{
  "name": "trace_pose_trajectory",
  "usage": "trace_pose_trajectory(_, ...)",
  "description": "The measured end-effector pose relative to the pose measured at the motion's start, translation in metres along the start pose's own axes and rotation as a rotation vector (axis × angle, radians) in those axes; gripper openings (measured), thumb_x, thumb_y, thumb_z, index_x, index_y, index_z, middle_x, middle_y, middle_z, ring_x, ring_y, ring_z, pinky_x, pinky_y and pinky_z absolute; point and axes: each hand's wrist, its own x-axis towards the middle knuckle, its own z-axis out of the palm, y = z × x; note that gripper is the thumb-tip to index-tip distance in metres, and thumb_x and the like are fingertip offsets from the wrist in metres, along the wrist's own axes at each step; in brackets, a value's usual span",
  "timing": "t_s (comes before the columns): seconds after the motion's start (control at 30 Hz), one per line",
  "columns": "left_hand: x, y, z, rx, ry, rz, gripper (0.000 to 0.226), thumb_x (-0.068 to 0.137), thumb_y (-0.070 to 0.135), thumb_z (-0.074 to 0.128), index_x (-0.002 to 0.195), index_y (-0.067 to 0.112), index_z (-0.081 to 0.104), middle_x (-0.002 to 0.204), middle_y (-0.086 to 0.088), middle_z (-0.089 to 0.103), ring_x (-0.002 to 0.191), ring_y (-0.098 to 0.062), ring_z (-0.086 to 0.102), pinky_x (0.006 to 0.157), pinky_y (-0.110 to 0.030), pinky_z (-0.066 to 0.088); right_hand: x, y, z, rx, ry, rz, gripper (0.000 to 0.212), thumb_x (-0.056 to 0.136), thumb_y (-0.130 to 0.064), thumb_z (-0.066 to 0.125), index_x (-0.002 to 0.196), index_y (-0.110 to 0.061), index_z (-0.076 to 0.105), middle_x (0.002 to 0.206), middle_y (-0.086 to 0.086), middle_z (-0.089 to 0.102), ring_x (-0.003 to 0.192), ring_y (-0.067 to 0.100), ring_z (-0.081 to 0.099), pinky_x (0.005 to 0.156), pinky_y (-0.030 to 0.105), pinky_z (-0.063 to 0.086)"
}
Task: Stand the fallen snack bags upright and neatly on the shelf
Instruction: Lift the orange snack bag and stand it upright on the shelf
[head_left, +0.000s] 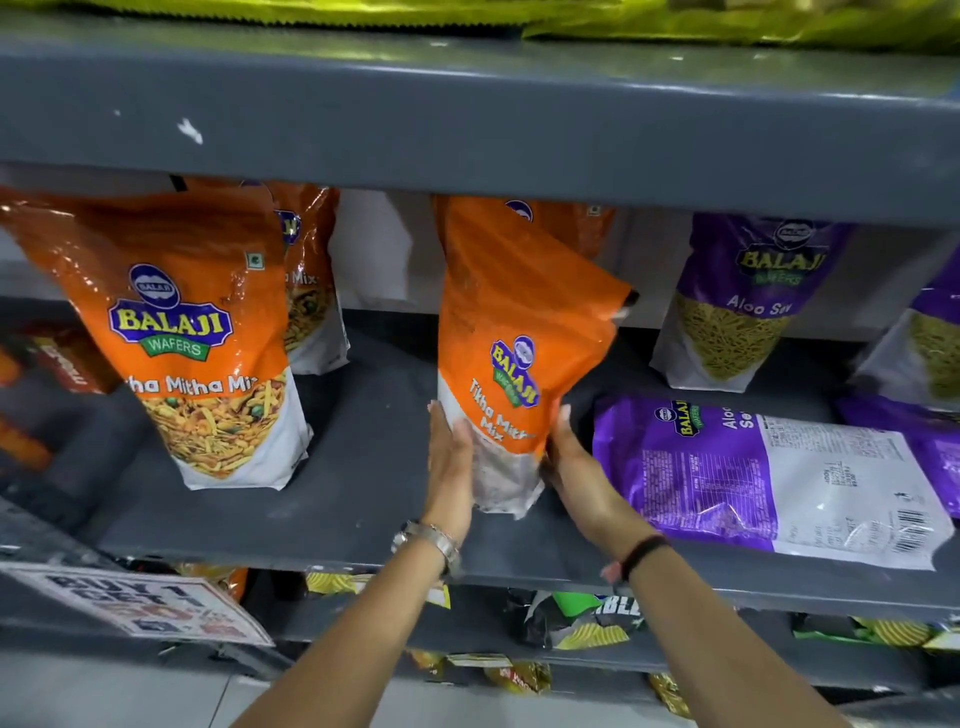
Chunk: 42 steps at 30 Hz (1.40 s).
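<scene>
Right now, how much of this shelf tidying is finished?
Partly done. The big orange bag at left stands upright, as does a purple bag at the back. In hand: the left hand and right hand press either side of a tilted orange bag, setting it up. Left: a purple bag lies flat on the shelf, and another at the far right seems to as well.

The upper shelf lip (467, 130) hid the tops of the orange bags (197, 322). The yellow-green packets (727, 23) were cut off by the top edge. The promotional sign (140, 605) was blurred, its lower lines unreadable. Lower-shelf packets (576, 621) were mostly hidden.
</scene>
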Motion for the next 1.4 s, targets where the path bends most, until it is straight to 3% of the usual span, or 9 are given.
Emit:
trace_pose_trajectory(0.13,-0.002,0.008,-0.017,-0.172,0.095,-0.041,0.104,0.053,0.086,0.033,0.139,0.027,0.024,0.149,0.008,0.026,0.133,-0.007,0.028,0.114,-0.035,0.022,-0.017,0.01,-0.015,-0.011,-0.007,-0.018,0.064,0.073,-0.077,0.015,0.13,-0.051,0.024,0.147,-0.02,0.026,0.136,0.001,0.023,0.111,0.028,0.017)
trace_pose_trajectory(0.27,-0.034,0.007,0.001,-0.235,0.247,0.024,0.051,0.091,0.046,0.025,0.138,0.024,0.024,0.144,0.012,0.024,0.127,-0.004,0.028,0.103,-0.022,0.026,-0.001,0.0,-0.015,-0.046,0.008,-0.056,0.064,0.077,-0.074,0.016,0.136,-0.047,0.016,0.15,-0.02,0.016,0.139,0.001,0.014,0.119,0.038,0.007)
trace_pose_trajectory(0.4,-0.036,0.0,0.024,-0.177,0.196,0.219,0.099,0.057,0.084,0.039,0.136,0.026,0.028,0.146,-0.001,0.035,0.132,-0.016,0.037,0.109,-0.043,0.034,0.0,-0.007,0.008,-0.022,-0.009,-0.137,0.042,0.087,-0.059,0.013,0.126,-0.055,0.028,0.132,-0.034,0.036,0.123,-0.016,0.034,0.106,0.018,0.026)
trace_pose_trajectory(0.5,-0.016,0.004,0.011,-0.189,0.198,0.312,0.081,0.058,0.083,0.04,0.124,0.036,0.042,0.131,0.006,0.051,0.118,-0.003,0.05,0.098,-0.026,0.046,-0.02,0.001,0.008,-0.009,0.04,-0.15,0.061,0.065,-0.084,0.023,0.122,-0.061,0.025,0.134,-0.037,0.029,0.133,-0.007,0.024,0.109,0.023,0.019)
trace_pose_trajectory(0.67,0.003,-0.006,-0.01,-0.173,0.392,0.219,0.113,0.047,0.09,0.036,0.134,0.019,0.031,0.141,0.003,0.033,0.129,-0.013,0.035,0.107,-0.034,0.031,-0.011,0.002,-0.01,0.015,0.266,-0.161,0.106,0.047,-0.094,0.027,0.137,-0.039,0.02,0.148,-0.015,0.025,0.137,0.007,0.023,0.116,0.039,0.017)
trace_pose_trajectory(0.87,-0.002,-0.004,0.004,-0.092,0.215,0.305,0.069,0.051,0.086,0.038,0.11,0.05,0.041,0.114,0.028,0.051,0.103,0.014,0.052,0.081,-0.005,0.045,0.011,-0.015,-0.001,-0.005,0.105,-0.171,0.074,0.069,-0.08,0.027,0.129,-0.037,0.036,0.13,-0.013,0.052,0.116,-0.005,0.05,0.105,0.029,0.04)
trace_pose_trajectory(1.03,0.016,-0.001,-0.016,-0.043,0.185,0.267,0.066,0.047,0.091,0.031,0.101,0.053,0.041,0.108,0.027,0.048,0.097,0.014,0.051,0.086,-0.022,0.041,-0.013,-0.004,0.001,-0.016,0.131,-0.258,0.083,0.067,-0.077,0.039,0.133,-0.027,0.031,0.128,-0.02,0.045,0.111,-0.018,0.045,0.08,0.0,0.041)
trace_pose_trajectory(1.17,0.013,-0.013,-0.014,-0.048,0.16,0.294,0.073,0.048,0.089,0.037,0.108,0.048,0.043,0.113,0.019,0.055,0.103,0.005,0.057,0.086,-0.024,0.048,-0.016,0.0,-0.001,0.002,0.118,-0.245,0.044,0.087,-0.046,0.035,0.128,-0.035,0.026,0.12,-0.03,0.038,0.097,-0.033,0.04,0.074,-0.005,0.039)
trace_pose_trajectory(1.4,0.021,-0.005,-0.016,-0.015,0.097,0.232,0.075,0.046,0.091,0.034,0.106,0.045,0.039,0.109,0.019,0.051,0.091,0.02,0.054,0.068,0.0,0.046,-0.021,-0.001,0.008,0.029,0.148,-0.243,0.1,0.055,-0.084,0.042,0.134,-0.026,0.026,0.124,-0.024,0.041,0.103,-0.027,0.043,0.076,-0.004,0.038)
